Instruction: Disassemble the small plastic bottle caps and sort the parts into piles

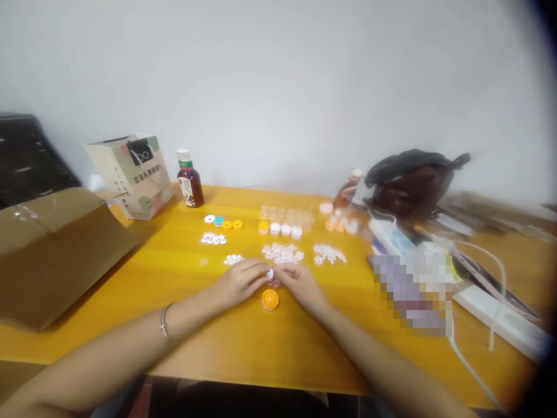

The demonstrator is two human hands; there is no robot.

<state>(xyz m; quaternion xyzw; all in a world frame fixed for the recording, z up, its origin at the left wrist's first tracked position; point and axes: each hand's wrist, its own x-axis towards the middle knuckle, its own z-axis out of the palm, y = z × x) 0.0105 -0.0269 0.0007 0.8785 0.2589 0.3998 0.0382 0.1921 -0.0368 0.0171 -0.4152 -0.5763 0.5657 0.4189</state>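
Note:
Both hands meet at the middle of the table, pinching a small white plastic piece (pixel 270 273) between their fingertips. My left hand (pixel 244 281) is closed on its left side, and my right hand (pixel 300 284) is closed on its right. Just below them sits a round orange part (pixel 270 299) with a pale dot at its centre. Past my fingers lies a heap of white openwork pieces (pixel 282 253), with a second heap of smaller white pieces (pixel 329 254) to the right. Small white discs (pixel 234 259) lie near my left knuckles, and more white pieces (pixel 213 238) lie beyond.
Coloured rings (pixel 223 222), lidded tubs (pixel 280 230) and clear containers (pixel 273 212) line the back. A dark bottle (pixel 190 180), paper bag (pixel 137 180) and cardboard box (pixel 56 249) stand left. A dark bag (pixel 411 183), power strip (pixel 500 319) and cables lie right.

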